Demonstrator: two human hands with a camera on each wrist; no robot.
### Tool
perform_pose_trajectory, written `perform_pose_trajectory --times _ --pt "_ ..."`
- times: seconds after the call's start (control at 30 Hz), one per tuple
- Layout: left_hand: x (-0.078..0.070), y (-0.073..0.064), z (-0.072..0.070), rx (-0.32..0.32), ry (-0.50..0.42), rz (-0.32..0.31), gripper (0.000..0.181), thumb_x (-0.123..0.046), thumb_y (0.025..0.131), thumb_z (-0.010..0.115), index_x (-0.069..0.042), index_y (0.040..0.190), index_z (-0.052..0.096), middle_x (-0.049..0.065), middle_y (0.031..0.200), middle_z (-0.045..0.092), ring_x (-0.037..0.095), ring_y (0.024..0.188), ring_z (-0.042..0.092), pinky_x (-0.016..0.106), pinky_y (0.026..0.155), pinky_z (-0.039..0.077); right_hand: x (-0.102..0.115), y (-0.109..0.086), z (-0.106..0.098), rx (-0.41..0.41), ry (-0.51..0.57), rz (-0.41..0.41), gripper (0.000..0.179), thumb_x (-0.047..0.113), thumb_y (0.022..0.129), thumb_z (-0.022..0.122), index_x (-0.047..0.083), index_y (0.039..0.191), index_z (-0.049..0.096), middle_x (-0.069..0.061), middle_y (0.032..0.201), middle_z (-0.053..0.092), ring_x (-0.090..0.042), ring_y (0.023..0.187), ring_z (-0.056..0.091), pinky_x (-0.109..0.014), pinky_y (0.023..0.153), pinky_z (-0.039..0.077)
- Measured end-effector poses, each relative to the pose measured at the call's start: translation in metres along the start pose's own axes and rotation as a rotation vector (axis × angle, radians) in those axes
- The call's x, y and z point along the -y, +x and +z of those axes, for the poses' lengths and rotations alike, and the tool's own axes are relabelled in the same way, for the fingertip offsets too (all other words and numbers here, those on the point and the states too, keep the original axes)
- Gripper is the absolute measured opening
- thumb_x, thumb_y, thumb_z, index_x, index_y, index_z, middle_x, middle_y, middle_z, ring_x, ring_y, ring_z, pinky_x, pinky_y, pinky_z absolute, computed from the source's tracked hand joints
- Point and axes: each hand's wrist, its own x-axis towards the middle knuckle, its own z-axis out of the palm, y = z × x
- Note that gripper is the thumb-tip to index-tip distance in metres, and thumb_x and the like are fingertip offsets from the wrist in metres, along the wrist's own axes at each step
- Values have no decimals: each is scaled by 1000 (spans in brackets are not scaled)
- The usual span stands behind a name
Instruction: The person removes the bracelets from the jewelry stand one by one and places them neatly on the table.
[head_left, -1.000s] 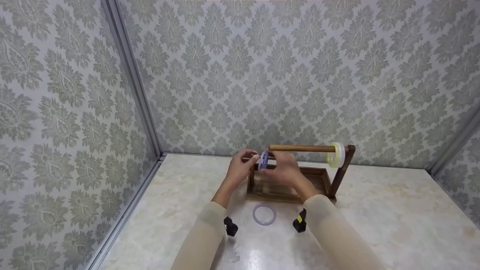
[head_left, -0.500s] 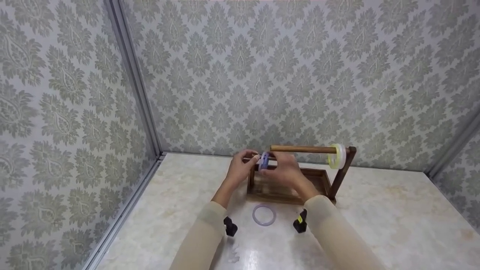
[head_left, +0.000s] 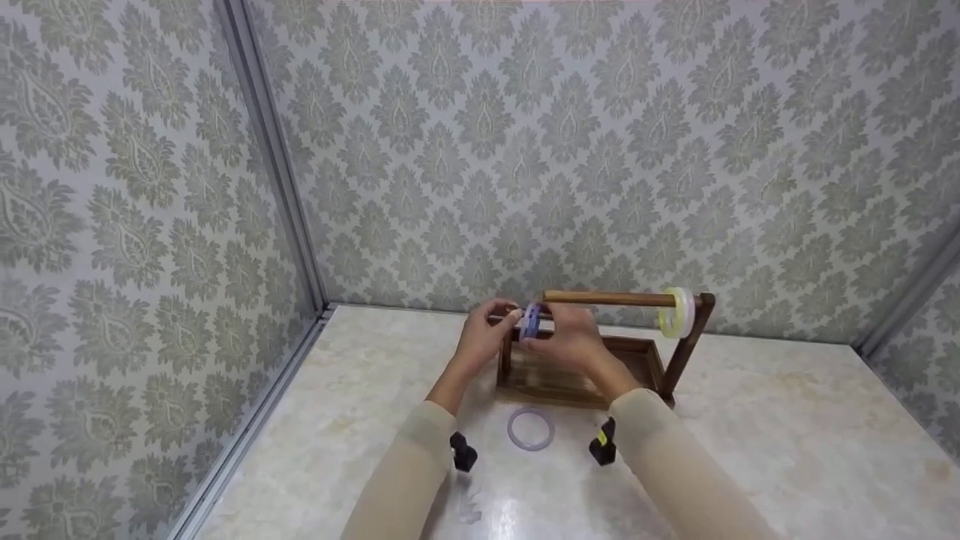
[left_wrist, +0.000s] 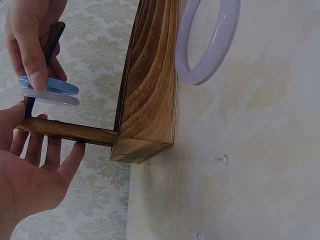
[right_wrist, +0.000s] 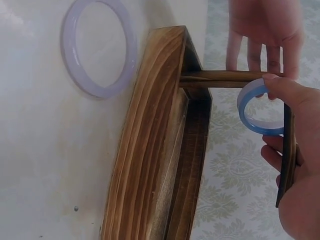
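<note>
My left hand (head_left: 480, 334) holds the short upright of a dark wooden bangle stand (left_wrist: 150, 75) near its top, thumb in front and fingers behind. A blue bangle (left_wrist: 65, 87) and a pale lavender bangle (left_wrist: 59, 99) sit side by side around the lower rod, close to that upright. My right hand (head_left: 574, 337) pinches the blue bangle, its thumb at the upper rim and fingers below in the right wrist view. Whether it also grips the lavender one, I cannot tell. Part of the lower rod is hidden behind the right hand.
Another lavender bangle (head_left: 511, 429) lies flat on the marbled table (head_left: 360, 450) before the stand. Yellow and whitish bangles (head_left: 679, 330) hang at the right end of the higher rod (head_left: 607, 298), by the tall post (head_left: 684, 352). A patterned wall (head_left: 480, 187) rises close behind.
Both hands keep nearly the same place at the lower rod. The whole head view shifts only slightly.
</note>
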Motion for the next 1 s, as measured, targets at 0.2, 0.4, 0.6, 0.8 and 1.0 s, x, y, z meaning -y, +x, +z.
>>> perform_pose_trajectory --times 0.2,0.4,0.6,0.8,1.0 --pt "-2 2 2 -5 -6 0 24 -30 106 69 -12 121 73 5 117 70 21 109 66 38 93 56 3 2 -5 17 -23 -7 63 43 90 86 8 136 62 -13 135 66 -35 127 58 -53 115 37" --pt "-1 3 7 3 -13 5 23 -30 106 68 -14 122 73 3 118 70 19 110 65 37 94 56 3 0 -12 1 -102 -59 59 41 88 89 9 131 64 -11 126 70 -34 122 61 -59 114 35" --pt "1 -3 5 6 -14 -5 29 -31 107 67 -11 127 72 3 119 69 20 111 65 40 93 55 -1 -5 -18 44 -173 -120 66 44 89 86 7 139 63 -10 125 71 -36 121 62 -61 116 32" --pt "0 -3 1 2 -5 -5 25 -32 107 67 -14 124 72 3 119 69 21 112 64 40 95 54 -4 -9 -26 73 -100 -145 51 37 91 86 13 132 68 -4 119 72 -27 110 67 -50 102 51" --pt "1 -1 -2 -4 5 6 24 -33 106 68 -16 122 73 4 118 69 20 110 65 40 93 55 -8 -12 -33 68 -53 -118 52 33 90 87 15 134 67 -4 121 71 -28 114 66 -49 98 55"
